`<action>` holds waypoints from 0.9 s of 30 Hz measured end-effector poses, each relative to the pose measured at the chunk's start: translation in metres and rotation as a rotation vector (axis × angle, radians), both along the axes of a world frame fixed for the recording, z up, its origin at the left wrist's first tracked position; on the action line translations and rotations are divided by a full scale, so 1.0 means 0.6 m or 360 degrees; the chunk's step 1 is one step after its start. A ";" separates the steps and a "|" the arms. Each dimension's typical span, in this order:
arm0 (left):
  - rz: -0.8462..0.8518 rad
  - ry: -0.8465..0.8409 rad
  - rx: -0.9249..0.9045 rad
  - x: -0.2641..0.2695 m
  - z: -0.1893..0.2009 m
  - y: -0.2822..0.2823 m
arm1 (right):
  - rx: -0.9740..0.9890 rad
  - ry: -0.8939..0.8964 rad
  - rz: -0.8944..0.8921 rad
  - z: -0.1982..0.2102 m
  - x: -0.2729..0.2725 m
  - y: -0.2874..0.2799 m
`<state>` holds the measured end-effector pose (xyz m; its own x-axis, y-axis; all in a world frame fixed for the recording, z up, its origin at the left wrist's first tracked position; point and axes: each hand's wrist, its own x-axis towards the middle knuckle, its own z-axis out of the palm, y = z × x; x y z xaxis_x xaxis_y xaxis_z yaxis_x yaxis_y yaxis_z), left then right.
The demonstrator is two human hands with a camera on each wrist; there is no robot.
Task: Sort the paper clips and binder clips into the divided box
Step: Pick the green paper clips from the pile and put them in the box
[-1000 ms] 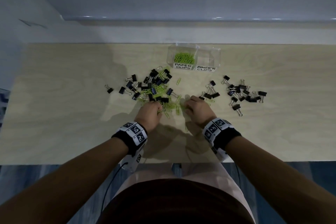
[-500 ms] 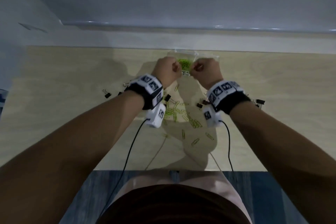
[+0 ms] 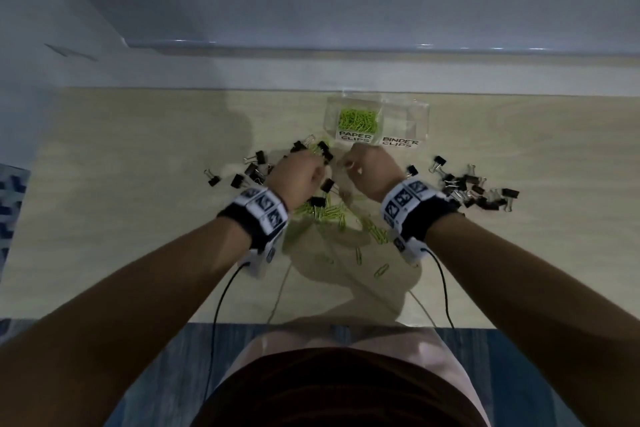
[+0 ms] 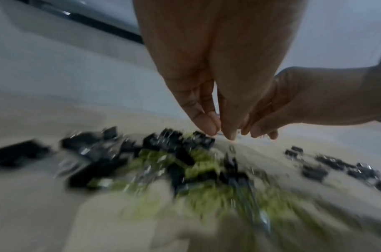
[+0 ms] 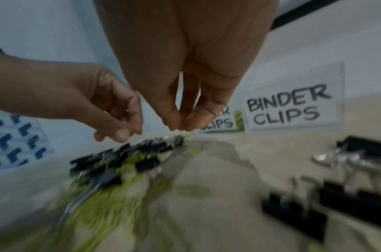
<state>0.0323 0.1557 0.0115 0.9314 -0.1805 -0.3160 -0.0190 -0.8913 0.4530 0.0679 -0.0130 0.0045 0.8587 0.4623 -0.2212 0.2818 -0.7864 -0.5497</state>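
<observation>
A clear divided box (image 3: 405, 114) stands at the back of the table. Its left compartment, labelled PAPER CLIPS, holds green paper clips (image 3: 358, 118). The BINDER CLIPS compartment (image 5: 288, 109) looks empty. Just in front of the box my left hand (image 3: 320, 172) and right hand (image 3: 346, 166) hover side by side over a mixed pile. Their fingertips are bunched together and point down, and I see nothing between them in either wrist view. Loose green paper clips (image 3: 332, 211) lie under my wrists. Black binder clips (image 3: 256, 170) are mixed in on the left.
A second group of black binder clips (image 3: 474, 187) lies to the right of my right wrist. A few single paper clips (image 3: 381, 269) sit nearer the table's front edge (image 3: 138, 319). A white wall runs behind the box. Cables hang from both wristbands.
Half a second ago both hands were over the paper clip compartment. They have since drawn back toward me and dropped over the pile, with nothing in them.
</observation>
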 end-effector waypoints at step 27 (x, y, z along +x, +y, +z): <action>0.0103 -0.0233 0.0123 -0.088 -0.034 0.116 | -0.0154 -0.0331 -0.0277 -0.040 -0.064 -0.031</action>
<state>-0.0206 0.2253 -0.0090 0.9774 -0.0992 -0.1868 -0.0214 -0.9250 0.3794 0.0294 -0.0317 -0.0193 0.9548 0.2895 -0.0679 0.2370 -0.8787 -0.4145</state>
